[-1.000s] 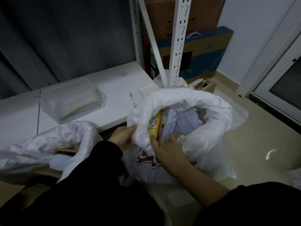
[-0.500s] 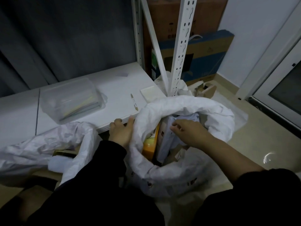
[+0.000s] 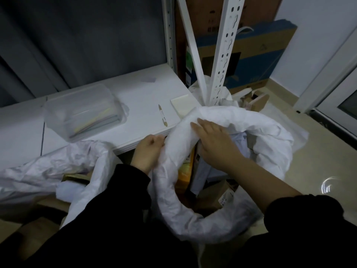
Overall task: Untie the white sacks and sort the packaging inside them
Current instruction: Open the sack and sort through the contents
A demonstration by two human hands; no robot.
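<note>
Single head-worn wide-angle cam, facing forward and steeply down. Close range: left hand and right hand on the white sack fill frame centre. White shelf board runs across upper left, rack upright top centre, floor right.

the scene is dim with a bluish cast; the black fabric sleeves sink into detailless shadow. a curved white flare glints on the glossy beige floor. the white slotted metal upright leans from wide-angle distortion, and the left hand looks blurred.
</note>
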